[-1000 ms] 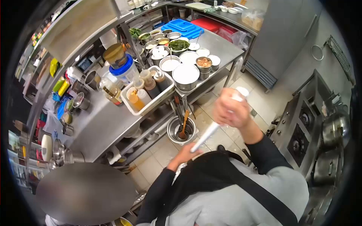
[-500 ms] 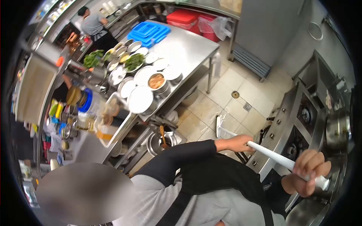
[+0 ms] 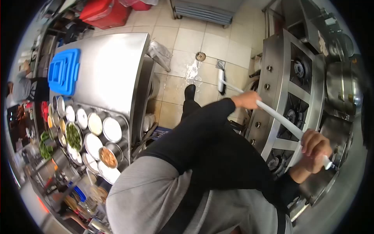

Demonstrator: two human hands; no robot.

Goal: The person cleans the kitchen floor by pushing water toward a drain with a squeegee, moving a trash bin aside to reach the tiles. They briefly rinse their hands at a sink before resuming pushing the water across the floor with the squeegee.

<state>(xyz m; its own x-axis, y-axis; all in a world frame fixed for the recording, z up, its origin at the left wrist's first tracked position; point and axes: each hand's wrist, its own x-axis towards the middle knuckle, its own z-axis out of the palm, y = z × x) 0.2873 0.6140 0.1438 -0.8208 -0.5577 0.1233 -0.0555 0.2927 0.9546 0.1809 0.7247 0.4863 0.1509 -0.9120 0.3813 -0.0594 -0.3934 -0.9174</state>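
A long-handled floor brush [image 3: 278, 117] with a white pole slants across the view. Its narrow white head [image 3: 221, 80] rests on the tiles, with a dark edge that may be bristles or rubber. My left hand [image 3: 247, 100], arm stretched forward, is wrapped round the middle of the pole. Near the pole's top end my right hand [image 3: 315, 150] is closed round it, close to the stove side. Left of the brush head, a wet patch [image 3: 192, 71] shines on the tiled floor [image 3: 191, 41].
A gas stove [image 3: 290, 97] runs along the right, with large metal pots [image 3: 339, 84] beyond it. On the left, a steel table [image 3: 107, 58] carries blue lids [image 3: 64, 72] and several food containers [image 3: 95, 123]. Red bins [image 3: 105, 13] stand behind. A round drain [image 3: 200, 56] lies ahead.
The view has turned and tilted down toward the floor. The brush head now lies close to the square floor grate, away from the wet patch. A dark shoe has come into view.
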